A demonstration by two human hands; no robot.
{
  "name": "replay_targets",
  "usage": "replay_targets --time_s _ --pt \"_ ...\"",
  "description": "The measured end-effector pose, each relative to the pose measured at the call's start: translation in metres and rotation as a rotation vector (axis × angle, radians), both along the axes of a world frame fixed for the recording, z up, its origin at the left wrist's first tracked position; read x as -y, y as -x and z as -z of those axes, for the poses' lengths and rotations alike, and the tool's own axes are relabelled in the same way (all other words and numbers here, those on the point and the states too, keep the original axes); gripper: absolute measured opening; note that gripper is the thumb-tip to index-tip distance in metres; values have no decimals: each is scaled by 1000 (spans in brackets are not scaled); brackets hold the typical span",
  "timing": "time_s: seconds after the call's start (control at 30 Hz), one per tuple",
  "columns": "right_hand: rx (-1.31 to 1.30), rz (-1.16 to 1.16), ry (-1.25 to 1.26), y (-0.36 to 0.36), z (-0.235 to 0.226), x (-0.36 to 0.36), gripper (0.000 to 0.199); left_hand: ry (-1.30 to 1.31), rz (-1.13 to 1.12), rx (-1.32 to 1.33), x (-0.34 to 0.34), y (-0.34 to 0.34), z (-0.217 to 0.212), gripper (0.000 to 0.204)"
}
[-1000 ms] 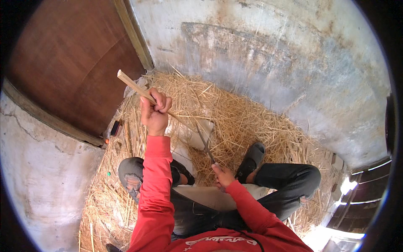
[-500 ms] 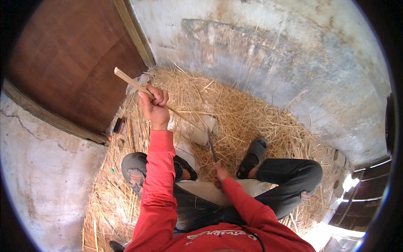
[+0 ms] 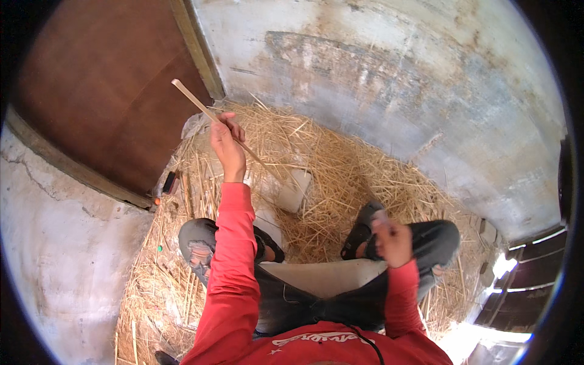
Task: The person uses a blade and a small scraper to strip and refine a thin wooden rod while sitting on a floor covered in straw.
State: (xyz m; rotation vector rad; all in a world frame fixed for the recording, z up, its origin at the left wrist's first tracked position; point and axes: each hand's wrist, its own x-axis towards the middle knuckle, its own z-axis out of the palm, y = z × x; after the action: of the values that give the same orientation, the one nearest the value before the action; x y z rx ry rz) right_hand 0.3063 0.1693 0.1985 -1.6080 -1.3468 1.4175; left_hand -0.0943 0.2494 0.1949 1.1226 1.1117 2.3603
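My left hand (image 3: pixel 230 146) grips a long, thin strip of pale split wood (image 3: pixel 193 98). Its upper end points toward the door, and its lower end slants down over the straw. On the right, above my bent knee, my right hand (image 3: pixel 394 242) is curled and blurred by motion. A short smeared shape at its fingers looks like the dark, narrow knife seen end-on; its blade does not show clearly. The two hands are well apart. Below the strip, a pale block (image 3: pixel 294 191) lies in the straw.
Loose straw (image 3: pixel 340 164) covers the floor around my feet. A brown door (image 3: pixel 115 91) stands at the left, with a stained wall (image 3: pixel 389 79) ahead. By the door frame lies a small dark object (image 3: pixel 171 182). My sandalled foot (image 3: pixel 359 234) is near my right hand.
My right hand has swung right and up, away from the wood strip, and the knife no longer reaches toward the block. My left hand and the strip have moved slightly upward.
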Motion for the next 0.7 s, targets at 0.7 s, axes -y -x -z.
replay_targets --time_s 0.7 --pt "1254 579 -30 -336 217 118 55 237 -292 -281 -14 -36 27 32"
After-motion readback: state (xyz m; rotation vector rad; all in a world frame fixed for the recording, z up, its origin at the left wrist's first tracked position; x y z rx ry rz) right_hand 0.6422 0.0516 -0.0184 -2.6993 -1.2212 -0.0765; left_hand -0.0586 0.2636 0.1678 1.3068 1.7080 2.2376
